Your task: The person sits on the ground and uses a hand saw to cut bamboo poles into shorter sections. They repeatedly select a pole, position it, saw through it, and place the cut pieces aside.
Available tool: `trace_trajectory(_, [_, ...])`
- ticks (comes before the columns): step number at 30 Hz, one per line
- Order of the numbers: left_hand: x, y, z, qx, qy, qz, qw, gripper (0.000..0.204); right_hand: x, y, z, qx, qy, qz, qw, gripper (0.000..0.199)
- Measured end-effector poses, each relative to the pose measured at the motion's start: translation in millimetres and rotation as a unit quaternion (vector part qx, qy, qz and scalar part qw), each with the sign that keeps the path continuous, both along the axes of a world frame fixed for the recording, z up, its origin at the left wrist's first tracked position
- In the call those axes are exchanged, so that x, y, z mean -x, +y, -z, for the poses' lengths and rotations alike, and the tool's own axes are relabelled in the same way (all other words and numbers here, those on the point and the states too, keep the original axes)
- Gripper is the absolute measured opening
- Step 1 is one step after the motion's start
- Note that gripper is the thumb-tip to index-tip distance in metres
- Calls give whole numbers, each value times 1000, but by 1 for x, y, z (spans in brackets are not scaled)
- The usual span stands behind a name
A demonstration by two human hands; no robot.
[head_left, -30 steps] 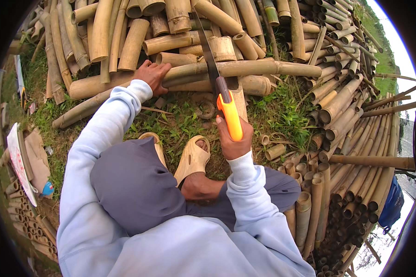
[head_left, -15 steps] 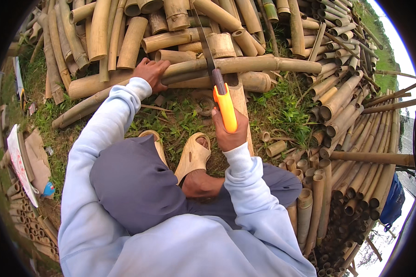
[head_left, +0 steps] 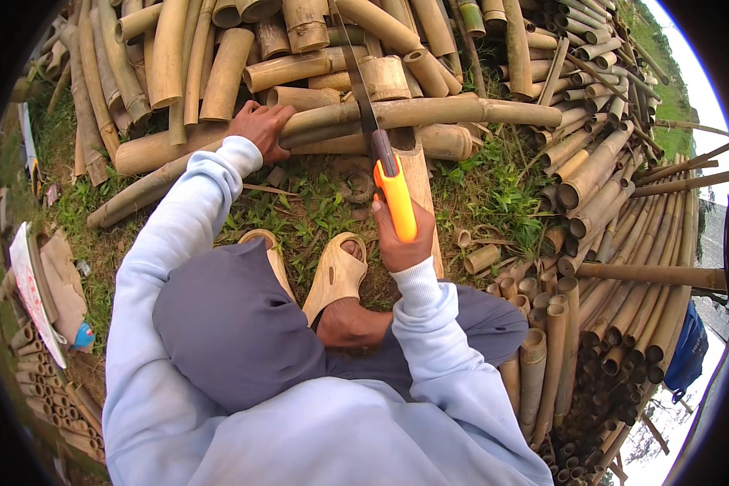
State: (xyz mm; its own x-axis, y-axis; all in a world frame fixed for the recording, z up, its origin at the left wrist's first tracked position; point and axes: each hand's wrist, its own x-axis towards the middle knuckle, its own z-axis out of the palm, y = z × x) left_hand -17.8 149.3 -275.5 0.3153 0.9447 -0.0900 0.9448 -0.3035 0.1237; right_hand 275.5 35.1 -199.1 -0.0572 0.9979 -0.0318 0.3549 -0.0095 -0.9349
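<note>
A long, slightly bent bamboo pole (head_left: 478, 112) lies crosswise in front of me over other bamboo pieces. My left hand (head_left: 261, 130) is wrapped round it, left of the saw. My right hand (head_left: 403, 235) grips the orange and dark handle of a hand saw (head_left: 363, 93). Its long blade crosses the pole and points away from me; how deep the teeth sit in the bamboo I cannot tell. Just beyond the pole stands a thick, short bamboo stump (head_left: 385, 78). An upright bamboo piece (head_left: 417, 170) shows beneath the pole, near the saw handle.
Cut bamboo lengths (head_left: 227, 77) are heaped ahead, with stacked bamboo tubes (head_left: 599, 174) along the right. My sandalled foot (head_left: 336, 275) rests on grassy ground below the pole. A white board (head_left: 34, 292) and cardboard (head_left: 63, 279) lie at left, a blue bag (head_left: 688, 348) at far right.
My right hand and the saw handle have shifted slightly down toward me, the blade sliding across the pole. My left hand keeps its hold on the pole.
</note>
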Motion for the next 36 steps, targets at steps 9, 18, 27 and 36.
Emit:
trace_trajectory(9, [11,-6,1,27,6,-15,999,77,-60,-161,-44,11,-101,-15,995,40])
trace_trajectory(18, [5,-2,-2,41,16,-6,999,78,-14,-58,-6,27,-2,11,1000,9])
trace_trajectory(27, [0,0,-5,38,-3,-16,999,80,-41,-83,-5,40,-73,-21,996,10])
trace_trajectory(36, [14,-4,-1,0,-11,-10,1000,77,-61,-158,-30,-12,-86,-3,996,27])
